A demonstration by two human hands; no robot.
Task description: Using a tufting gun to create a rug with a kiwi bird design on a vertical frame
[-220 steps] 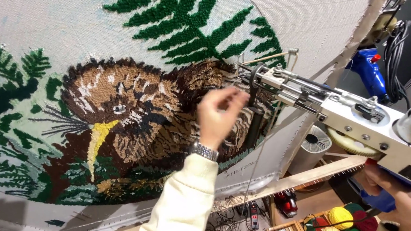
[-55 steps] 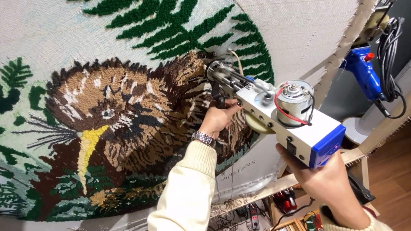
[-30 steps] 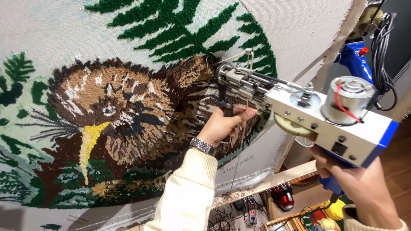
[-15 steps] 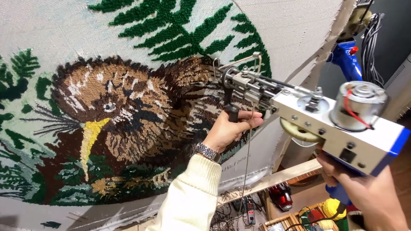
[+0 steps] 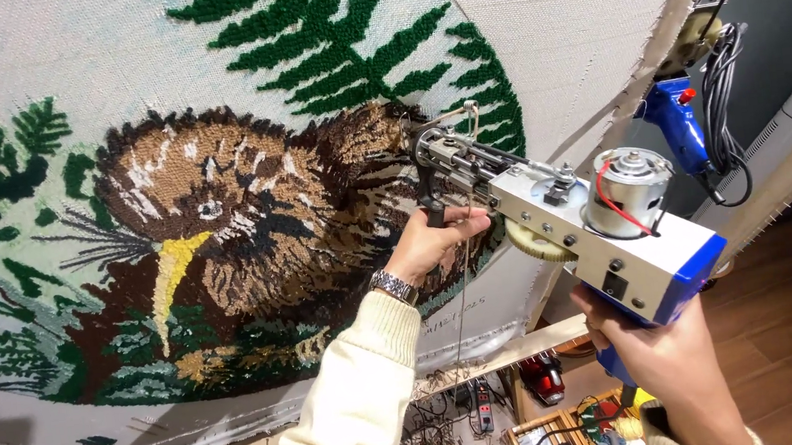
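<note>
The tufted cloth (image 5: pixel 250 217) fills most of the view, stretched tight on a wooden frame (image 5: pixel 486 354); its pile looks soft, with a brown bird between green ferns. Against the bird's right side presses the tufting gun (image 5: pixel 571 225), a white and blue metal tool with a motor on top. I judge it heavy and stiff, best held at two points. The right hand (image 5: pixel 666 361) closes its fingers around the blue rear grip below. The left hand (image 5: pixel 432 243) wraps the black front handle near the needle. A thin yarn (image 5: pixel 458 313) hangs beside the wrist and could catch. A blue tool (image 5: pixel 677 128) hangs from the frame, well apart.
</note>
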